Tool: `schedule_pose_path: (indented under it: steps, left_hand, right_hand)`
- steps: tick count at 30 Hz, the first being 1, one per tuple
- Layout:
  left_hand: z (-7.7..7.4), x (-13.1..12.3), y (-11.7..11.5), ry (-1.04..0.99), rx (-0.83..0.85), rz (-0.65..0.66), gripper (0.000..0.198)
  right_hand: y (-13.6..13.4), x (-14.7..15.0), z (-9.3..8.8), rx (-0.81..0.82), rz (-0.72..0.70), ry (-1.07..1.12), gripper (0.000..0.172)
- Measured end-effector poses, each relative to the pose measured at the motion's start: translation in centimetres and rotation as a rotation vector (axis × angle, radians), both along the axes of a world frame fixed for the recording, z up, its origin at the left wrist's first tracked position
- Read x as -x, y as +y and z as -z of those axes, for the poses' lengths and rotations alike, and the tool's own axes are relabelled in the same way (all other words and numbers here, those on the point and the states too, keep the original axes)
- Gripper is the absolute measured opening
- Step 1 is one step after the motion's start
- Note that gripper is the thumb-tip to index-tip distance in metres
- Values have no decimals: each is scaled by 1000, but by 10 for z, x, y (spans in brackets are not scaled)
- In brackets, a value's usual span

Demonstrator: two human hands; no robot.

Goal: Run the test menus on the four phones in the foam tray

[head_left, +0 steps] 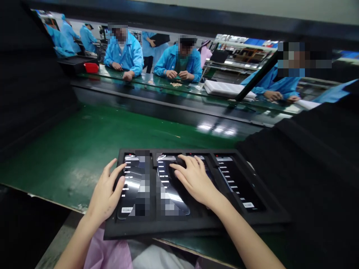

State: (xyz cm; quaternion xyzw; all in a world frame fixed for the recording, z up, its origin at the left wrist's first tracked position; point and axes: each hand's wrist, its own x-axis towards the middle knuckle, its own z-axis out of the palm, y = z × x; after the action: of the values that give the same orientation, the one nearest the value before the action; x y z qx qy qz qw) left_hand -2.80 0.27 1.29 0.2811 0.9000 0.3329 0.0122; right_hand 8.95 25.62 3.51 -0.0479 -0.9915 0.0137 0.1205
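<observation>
A black foam tray lies in front of me with several smartphones in its slots, their screens lit with lines of text. My left hand is at the tray's left edge, fingers spread, the index fingertip at the upper left of the leftmost phone. Over the second phone reaches my right hand, its fingers outstretched and apart, the index finger pointing at the upper screen. That hand and forearm hide most of the third phone. The rightmost phone lies in its slot, untouched. Neither hand holds anything.
Under the tray is a green tabletop. Dark panels flank it on both sides. Beyond the black ledge, co-workers in blue sit at another green bench with a red bin and white trays.
</observation>
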Motion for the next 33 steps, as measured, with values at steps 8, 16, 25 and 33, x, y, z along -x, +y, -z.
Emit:
schedule_pose_path:
  steps: [8, 16, 25, 33]
  left_hand:
    - [-12, 3, 3, 9, 201, 154, 51]
    - [0, -3, -2, -177, -33, 51, 49]
    - [-7, 6, 3, -50, 47, 37, 44]
    - [-10, 9, 7, 65, 184, 93, 45]
  right_hand:
    - [12, -1, 4, 93, 52, 125, 45]
    - [0, -24, 3, 152, 20, 182, 39]
    - [-10, -7, 11, 0, 8, 68, 44]
    - [-9, -1, 16, -12, 36, 60, 46]
